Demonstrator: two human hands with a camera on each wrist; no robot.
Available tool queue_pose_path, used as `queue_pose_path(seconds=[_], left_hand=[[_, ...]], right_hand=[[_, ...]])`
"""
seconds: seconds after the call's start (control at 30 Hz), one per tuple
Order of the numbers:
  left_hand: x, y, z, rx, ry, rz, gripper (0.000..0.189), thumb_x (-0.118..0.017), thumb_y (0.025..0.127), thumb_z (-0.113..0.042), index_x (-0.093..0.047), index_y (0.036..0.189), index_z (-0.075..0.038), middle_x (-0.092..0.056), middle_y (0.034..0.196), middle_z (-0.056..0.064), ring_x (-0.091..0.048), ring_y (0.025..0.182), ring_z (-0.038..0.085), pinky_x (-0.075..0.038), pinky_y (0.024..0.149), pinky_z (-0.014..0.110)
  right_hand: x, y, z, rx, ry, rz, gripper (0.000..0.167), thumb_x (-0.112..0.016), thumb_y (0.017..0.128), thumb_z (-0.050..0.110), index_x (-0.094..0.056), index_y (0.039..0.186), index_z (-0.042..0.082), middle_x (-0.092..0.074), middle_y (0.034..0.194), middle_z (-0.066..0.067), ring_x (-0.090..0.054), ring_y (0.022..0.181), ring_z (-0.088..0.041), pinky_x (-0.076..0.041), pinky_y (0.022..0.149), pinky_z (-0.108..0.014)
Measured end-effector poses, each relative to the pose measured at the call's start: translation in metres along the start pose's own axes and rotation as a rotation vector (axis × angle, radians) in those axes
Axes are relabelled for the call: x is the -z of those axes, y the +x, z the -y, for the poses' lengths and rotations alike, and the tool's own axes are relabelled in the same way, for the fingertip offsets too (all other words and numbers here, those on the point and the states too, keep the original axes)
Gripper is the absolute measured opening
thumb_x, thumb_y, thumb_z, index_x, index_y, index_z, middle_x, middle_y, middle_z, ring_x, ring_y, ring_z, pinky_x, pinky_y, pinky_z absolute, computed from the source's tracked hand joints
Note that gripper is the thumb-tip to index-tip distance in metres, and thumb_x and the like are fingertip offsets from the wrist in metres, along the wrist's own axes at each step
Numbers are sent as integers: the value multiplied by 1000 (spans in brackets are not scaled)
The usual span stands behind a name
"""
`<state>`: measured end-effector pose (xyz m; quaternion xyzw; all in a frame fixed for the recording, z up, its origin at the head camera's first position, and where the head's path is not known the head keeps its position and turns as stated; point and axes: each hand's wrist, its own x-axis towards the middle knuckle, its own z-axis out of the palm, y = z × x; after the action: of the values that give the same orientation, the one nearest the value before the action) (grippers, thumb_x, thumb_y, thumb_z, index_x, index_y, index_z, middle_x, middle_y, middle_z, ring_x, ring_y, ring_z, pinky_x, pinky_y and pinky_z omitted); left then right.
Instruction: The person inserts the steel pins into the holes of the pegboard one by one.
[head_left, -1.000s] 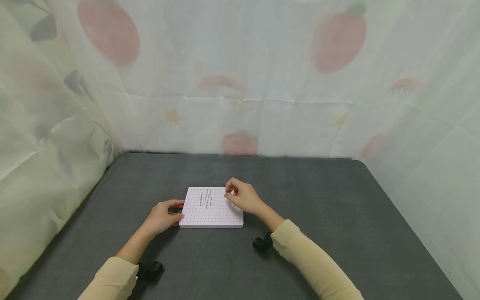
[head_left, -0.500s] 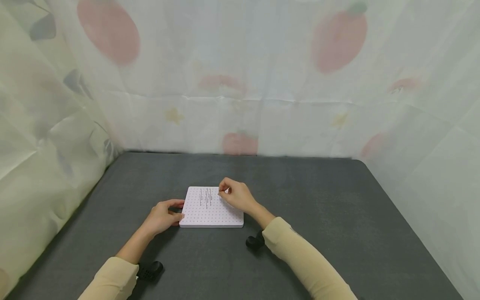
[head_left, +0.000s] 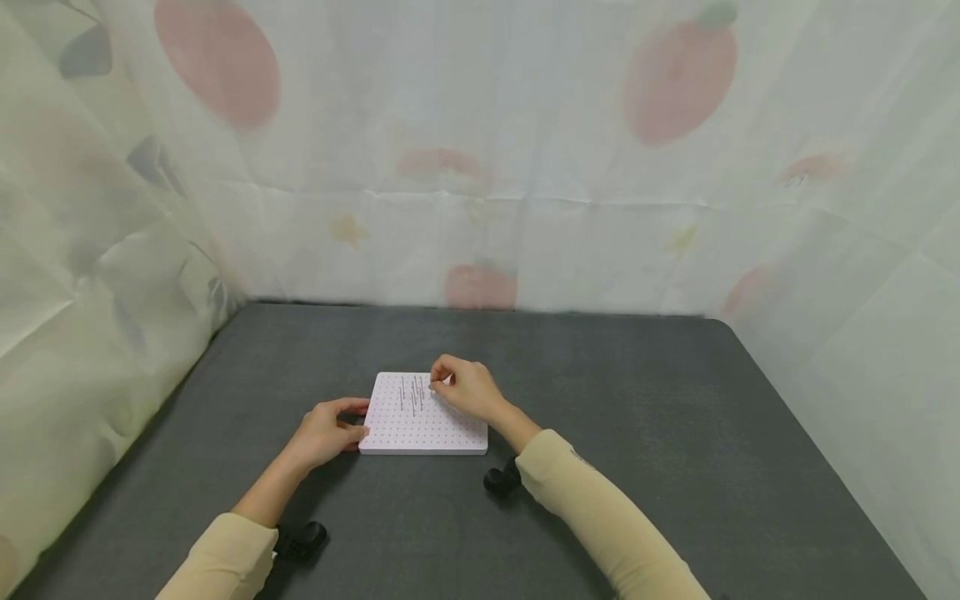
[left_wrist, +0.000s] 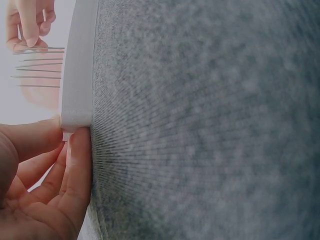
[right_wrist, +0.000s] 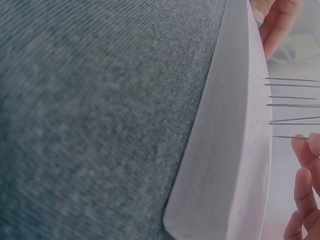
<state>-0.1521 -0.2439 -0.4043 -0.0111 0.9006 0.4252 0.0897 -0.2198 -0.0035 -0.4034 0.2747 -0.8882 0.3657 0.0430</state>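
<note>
A white square pegboard (head_left: 420, 437) with rows of small holes lies flat on the table. Several thin dark metal needles (head_left: 413, 396) stand upright in its far middle part. At the board's left edge, my left hand (head_left: 322, 435) grips it, thumb on the near corner and fingers along the side. My right hand (head_left: 468, 390) is over the far part of the board, just right of the standing needles. Between thumb and forefinger it pinches a needle (right_wrist: 286, 137), whose point is close to the board's face in the right wrist view; whether it touches a hole I cannot tell.
The dark grey table (head_left: 637, 400) spreads around the board. A white curtain (head_left: 570, 250) with fruit prints hangs behind it and along the sides. Black wrist devices (head_left: 303, 542) sit under both forearms, near the table surface.
My right hand has moved left across the board, from its right part to beside the standing needles, still pinching a needle. The left hand and the board have stayed in place.
</note>
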Motion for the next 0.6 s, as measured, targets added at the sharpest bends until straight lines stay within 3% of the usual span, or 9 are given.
queue_pose_path(seconds=[0.6], left_hand=[[0, 0, -2, 8, -10, 12, 47, -64, 82, -3, -51, 127, 2, -57, 116, 20, -61, 80, 15, -55, 66, 30]], right_hand=[[-4, 1, -3, 0, -49, 37, 4, -64, 85, 21, -60, 85, 20, -63, 84, 9, -50, 66, -4, -38, 60, -18]])
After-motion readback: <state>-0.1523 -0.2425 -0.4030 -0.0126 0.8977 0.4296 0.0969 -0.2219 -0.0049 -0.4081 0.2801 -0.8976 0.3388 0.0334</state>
